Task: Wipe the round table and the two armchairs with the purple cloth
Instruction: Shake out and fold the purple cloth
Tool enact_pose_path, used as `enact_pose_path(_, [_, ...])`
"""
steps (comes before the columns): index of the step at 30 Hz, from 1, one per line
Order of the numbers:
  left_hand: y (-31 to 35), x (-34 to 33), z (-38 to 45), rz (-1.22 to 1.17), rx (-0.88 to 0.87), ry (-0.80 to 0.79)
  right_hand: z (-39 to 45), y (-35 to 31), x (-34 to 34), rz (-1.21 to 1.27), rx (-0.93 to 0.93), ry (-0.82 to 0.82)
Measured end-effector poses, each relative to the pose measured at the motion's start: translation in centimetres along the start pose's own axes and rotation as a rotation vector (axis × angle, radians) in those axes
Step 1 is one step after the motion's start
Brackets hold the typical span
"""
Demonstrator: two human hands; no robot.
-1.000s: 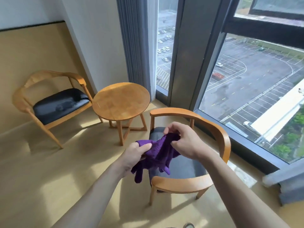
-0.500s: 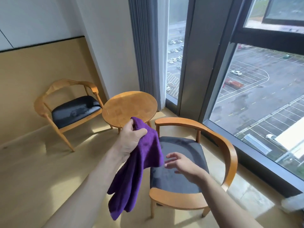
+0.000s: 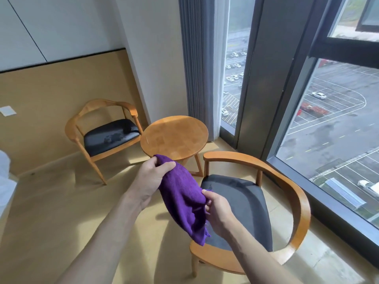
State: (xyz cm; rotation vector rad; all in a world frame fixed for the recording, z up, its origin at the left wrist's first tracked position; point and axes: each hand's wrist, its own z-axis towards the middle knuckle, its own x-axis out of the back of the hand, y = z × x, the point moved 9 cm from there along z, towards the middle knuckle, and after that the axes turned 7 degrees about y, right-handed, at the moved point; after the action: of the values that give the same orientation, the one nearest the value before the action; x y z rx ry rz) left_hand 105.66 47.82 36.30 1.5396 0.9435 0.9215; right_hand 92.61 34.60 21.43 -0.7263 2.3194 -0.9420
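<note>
The purple cloth (image 3: 182, 199) hangs in the air in front of me, above the floor and the near armchair. My left hand (image 3: 150, 178) grips its top end. My right hand (image 3: 217, 206) pinches its right edge lower down. The round wooden table (image 3: 174, 138) stands beyond the cloth. One wooden armchair with a dark seat (image 3: 252, 201) is near me on the right, under my right arm. The other armchair (image 3: 108, 134) stands to the left of the table against the wall.
A tall window (image 3: 338, 124) and a grey curtain (image 3: 196, 64) run along the right side. A tan wall panel (image 3: 51, 89) is behind the far armchair. White bedding (image 3: 5, 181) shows at the left edge. Tan floor lies between me and the furniture.
My right hand, which had let go of the cloth half a second ago, has taken hold of its right edge. The cloth now stretches between both hands. The view has tilted upward.
</note>
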Motion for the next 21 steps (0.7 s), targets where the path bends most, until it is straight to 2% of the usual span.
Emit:
enact_pose_path(5, [-4.2, 5.6, 2.1, 0.167, 0.118, 0.18, 0.3, -2.9, 2.5, 0.177, 0.088, 0.123])
enact_pose_path(7, [-5.8, 7.3, 2.4, 0.139, 0.164, 0.242, 0.4, -4.6, 3.6, 0.112, 0.192, 0.179])
enact_pose_path(10, [-6.7, 8.8, 2.6, 0.105, 0.184, 0.302, -0.3, -7.1, 4.5, -0.133, 0.327, 0.292])
enact_pose_path(13, [-5.6, 9.7, 3.3, 0.124, 0.142, 0.344, -0.9, -9.2, 5.2, -0.138, 0.352, 0.33])
enact_pose_path(15, [-3.9, 9.2, 3.9, 0.135, 0.101, 0.286, -1.7, -11.1, 4.9, -0.076, 0.394, 0.276])
enact_pose_path(18, [0.0, 6.8, 4.7, 0.213, 0.019, 0.083, -3.3, -14.0, 4.2, -0.07, 0.49, 0.184])
enact_pose_path(19, [1.6, 5.7, 4.8, 0.277, -0.023, 0.006, -4.0, -15.4, 4.3, -0.115, 0.565, 0.197])
enact_pose_path(21, [5.0, 4.0, 4.8, 0.442, -0.119, -0.116, -5.8, -18.8, 4.8, -0.378, 0.832, 0.357])
